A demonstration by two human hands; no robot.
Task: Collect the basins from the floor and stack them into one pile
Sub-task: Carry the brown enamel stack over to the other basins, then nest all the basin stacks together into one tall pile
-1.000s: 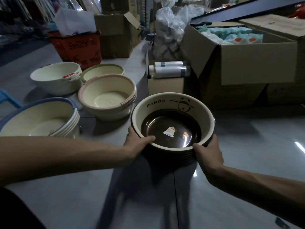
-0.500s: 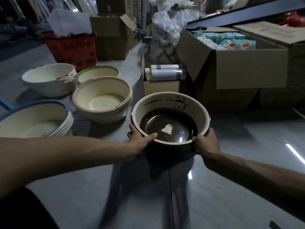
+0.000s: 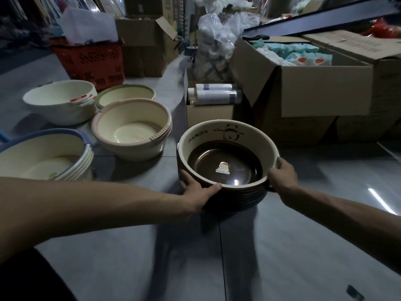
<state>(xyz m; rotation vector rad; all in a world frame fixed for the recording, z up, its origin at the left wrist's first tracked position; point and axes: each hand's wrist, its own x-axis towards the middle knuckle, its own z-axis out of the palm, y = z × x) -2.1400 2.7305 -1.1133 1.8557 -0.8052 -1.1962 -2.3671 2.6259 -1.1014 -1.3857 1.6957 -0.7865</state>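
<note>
Brown basins, nested in one stack with ridged outer walls and a cream inner band printed "PANDA", sit at the centre of the frame, low over the glossy grey tiled floor. Whether the base touches the tile cannot be told. The left hand grips the near-left rim, thumb hooked over the lip and fingers curled round the outside. The right hand grasps the right rim by a small side handle. A sticker lies on the top basin's shiny round bottom.

Bare floor opens toward the lower frame and to the right. At left, near but apart, stand more round plastic basins: a pink-rimmed stack, a blue-rimmed stack and a white stack, with a green-rimmed basin behind. Just behind the brown basins a small carton holds rolls. A large open cardboard box walls the upper right, and a red slotted basket the upper left.
</note>
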